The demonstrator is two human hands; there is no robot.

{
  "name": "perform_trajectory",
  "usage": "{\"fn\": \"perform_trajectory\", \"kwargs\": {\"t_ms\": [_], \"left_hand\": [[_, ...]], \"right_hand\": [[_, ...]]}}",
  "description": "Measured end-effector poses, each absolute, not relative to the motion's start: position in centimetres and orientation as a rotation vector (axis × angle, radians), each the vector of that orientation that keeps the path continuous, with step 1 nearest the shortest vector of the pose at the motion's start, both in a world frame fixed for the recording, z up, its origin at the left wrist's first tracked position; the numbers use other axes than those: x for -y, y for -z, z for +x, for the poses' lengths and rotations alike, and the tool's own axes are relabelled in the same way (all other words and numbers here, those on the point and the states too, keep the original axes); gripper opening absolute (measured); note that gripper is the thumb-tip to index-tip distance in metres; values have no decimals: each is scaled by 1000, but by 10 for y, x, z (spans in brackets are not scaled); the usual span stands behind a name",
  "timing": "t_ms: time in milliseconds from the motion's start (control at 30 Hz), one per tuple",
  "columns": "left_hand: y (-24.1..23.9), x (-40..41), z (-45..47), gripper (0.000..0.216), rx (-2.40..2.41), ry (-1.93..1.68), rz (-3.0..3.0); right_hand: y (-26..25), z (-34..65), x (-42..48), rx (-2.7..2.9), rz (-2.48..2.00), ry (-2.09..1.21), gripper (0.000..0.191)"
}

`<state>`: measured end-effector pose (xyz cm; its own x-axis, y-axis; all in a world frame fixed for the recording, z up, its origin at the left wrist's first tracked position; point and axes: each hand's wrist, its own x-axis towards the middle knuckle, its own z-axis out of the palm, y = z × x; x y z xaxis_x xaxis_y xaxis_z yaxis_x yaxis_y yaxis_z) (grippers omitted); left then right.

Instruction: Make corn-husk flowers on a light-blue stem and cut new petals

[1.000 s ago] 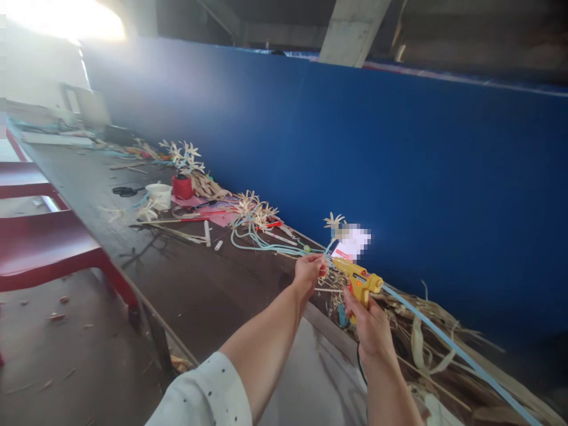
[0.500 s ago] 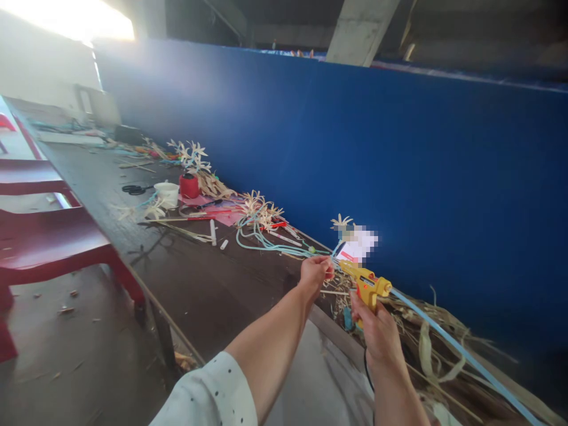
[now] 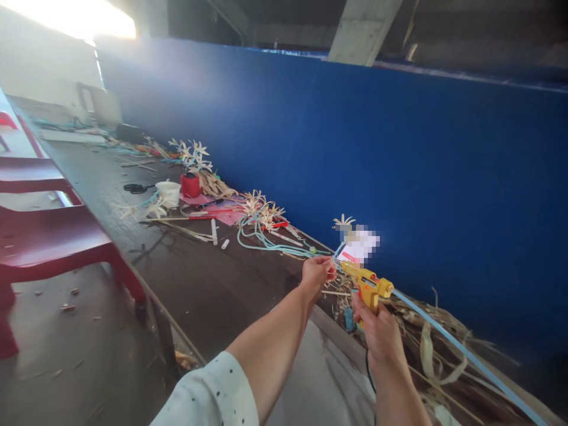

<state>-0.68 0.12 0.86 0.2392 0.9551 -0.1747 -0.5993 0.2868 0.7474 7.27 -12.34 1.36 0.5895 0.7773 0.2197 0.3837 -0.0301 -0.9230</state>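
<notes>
My right hand (image 3: 379,328) is wrapped round the grip of a yellow glue gun (image 3: 366,283), whose nozzle points left. A long pale-blue glue stick (image 3: 461,348) runs out of the gun's rear toward the lower right. Just left of the nozzle, my left hand (image 3: 318,274) is closed in a pinch; what lies between its fingertips is too small to make out. Beyond both hands stands a pale dried-husk flower (image 3: 344,222), close to a blurred white patch. Light-blue stems (image 3: 270,244) trail on the table left of my left hand.
Along the dark table (image 3: 213,284) lie husk flowers (image 3: 261,207), a white cup (image 3: 168,193), a red spool (image 3: 190,186) and black scissors (image 3: 137,188). Dry husks (image 3: 426,319) pile at the right. A blue partition (image 3: 399,154) rises behind; red chairs (image 3: 48,236) stand left.
Hardly anything differs. The whole view has shifted by a few pixels, while both hands and the glue gun keep their places relative to each other.
</notes>
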Motion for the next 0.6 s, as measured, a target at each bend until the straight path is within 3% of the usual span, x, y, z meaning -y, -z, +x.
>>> {"fn": "perform_trajectory", "kwargs": {"t_ms": [233,600], "left_hand": [[-7,-1,-6,14,-691,-1160,631],[-8,0,-7,10,-687,-1161,632]], "right_hand": [[-13,74,123,994,-1695,-382,39],[-10,76,122,992,-1683,-388,39]]}}
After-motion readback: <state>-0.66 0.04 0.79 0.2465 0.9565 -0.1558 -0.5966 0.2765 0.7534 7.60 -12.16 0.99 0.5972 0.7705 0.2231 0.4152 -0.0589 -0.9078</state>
